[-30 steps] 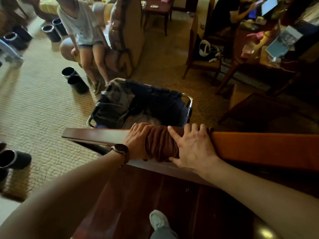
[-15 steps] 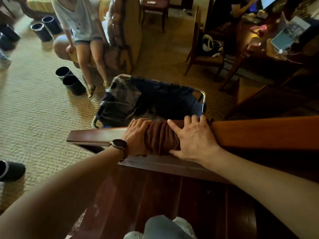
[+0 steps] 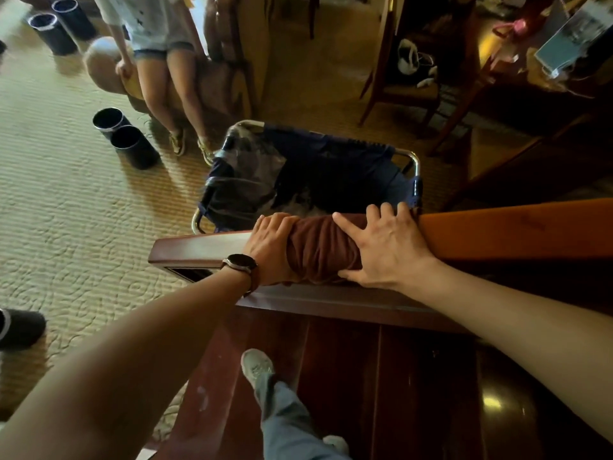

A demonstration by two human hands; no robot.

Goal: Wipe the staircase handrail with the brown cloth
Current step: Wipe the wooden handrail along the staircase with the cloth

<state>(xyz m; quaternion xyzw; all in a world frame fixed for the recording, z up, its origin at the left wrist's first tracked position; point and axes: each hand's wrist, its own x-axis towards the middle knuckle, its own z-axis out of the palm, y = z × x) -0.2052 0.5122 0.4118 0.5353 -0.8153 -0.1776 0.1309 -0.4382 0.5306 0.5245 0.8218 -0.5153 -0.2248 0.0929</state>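
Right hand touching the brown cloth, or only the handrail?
Touching. Head view: right hand, thumb and palm spread, presses brown cloth onto the handrail.

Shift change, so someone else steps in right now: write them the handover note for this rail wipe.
Left grip: fingers curled over the brown cloth, holding it round the handrail.
Right grip: fingers spread, pressing the cloth's other end on the rail.
Cloth sits near the rail's left end.
Done: cloth wrapped and in place; which stretch is already clean can't be told.
Left: the short bare end beyond the left grip, maybe the long run to the right.
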